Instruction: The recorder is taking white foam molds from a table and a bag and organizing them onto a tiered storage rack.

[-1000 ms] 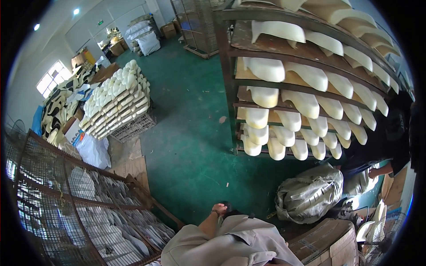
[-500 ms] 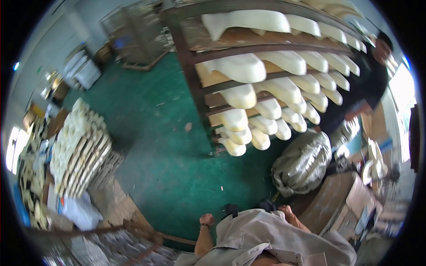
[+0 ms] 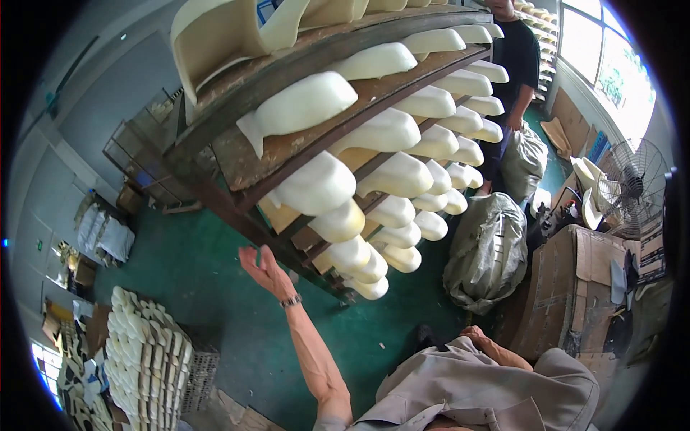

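My left arm stretches up and forward, and my left hand [image 3: 267, 274] is open with its fingers apart. It is beside the lower part of a dark brown shelf rack [image 3: 302, 145]; whether it touches the post I cannot tell. Smooth cream-white moulded pieces [image 3: 316, 183] with rounded ends fill the rack's several tiers, sticking out over the shelf edges. Larger curved pieces [image 3: 219, 36] stand on the top. Low by my grey shirt is my right hand [image 3: 473, 332], its fingers mostly hidden.
Behind the rack's far end stands a person [image 3: 512, 65] in dark clothes, one hand at a grey sack [image 3: 525, 161]. Another full sack [image 3: 487, 251], a cardboard box [image 3: 568, 287] and a fan [image 3: 632, 179] are at right. Stacked cream pieces [image 3: 140, 359] stand at lower left.
My left hand has risen from beside my waist toward the rack's post, and its fingers have opened. The view has shifted, with the rack now closer and further left. My right hand stays low.
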Demonstrator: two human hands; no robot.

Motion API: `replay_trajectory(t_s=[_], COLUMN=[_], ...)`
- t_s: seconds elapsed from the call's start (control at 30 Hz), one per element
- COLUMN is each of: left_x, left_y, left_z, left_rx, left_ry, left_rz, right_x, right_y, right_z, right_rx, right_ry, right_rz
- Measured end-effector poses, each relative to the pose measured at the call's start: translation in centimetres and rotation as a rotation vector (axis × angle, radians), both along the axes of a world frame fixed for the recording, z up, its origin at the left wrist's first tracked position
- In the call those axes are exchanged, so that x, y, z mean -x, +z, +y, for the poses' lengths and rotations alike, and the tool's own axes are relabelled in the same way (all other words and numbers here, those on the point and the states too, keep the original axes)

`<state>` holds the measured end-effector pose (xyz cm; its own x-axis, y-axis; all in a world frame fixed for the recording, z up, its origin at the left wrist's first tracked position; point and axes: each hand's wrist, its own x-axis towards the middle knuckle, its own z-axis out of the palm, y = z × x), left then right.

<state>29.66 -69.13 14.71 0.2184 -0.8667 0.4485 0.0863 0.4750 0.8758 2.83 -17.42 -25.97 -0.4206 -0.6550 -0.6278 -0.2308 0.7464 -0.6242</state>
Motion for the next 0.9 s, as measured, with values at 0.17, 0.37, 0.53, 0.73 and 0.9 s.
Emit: replay_trajectory(t_s=[0.17, 0.37, 0.53, 0.73, 0.9], left_x=[1.8, 5.4, 5.1, 2.5, 1.7], left_y=[2.1, 2.5, 0.8, 0.4, 0.7], left_z=[-7.6, -9.0, -10.4, -13.5, -15.4], left_rx=[0.115, 0.176, 0.183, 0.259, 0.303], left_ry=[0.377, 0.7, 0.699, 0.717, 0.74], left_rz=[-0.257, -0.405, -0.388, -0.38, -0.439], right_x=[0.0, 1.5, -0.1, -1.9, -5.4], right_y=[-2.7, -4.2, 3.0, 3.9, 0.2], right_z=[0.8, 0.8, -2.2, -0.1, 1.3], right_rx=[0.097, 0.068, -0.126, -0.065, -0.039], right_ry=[0.022, 0.006, -0.662, -0.791, -0.802], right_rz=[0.235, 0.259, -0.135, -0.141, -0.162])
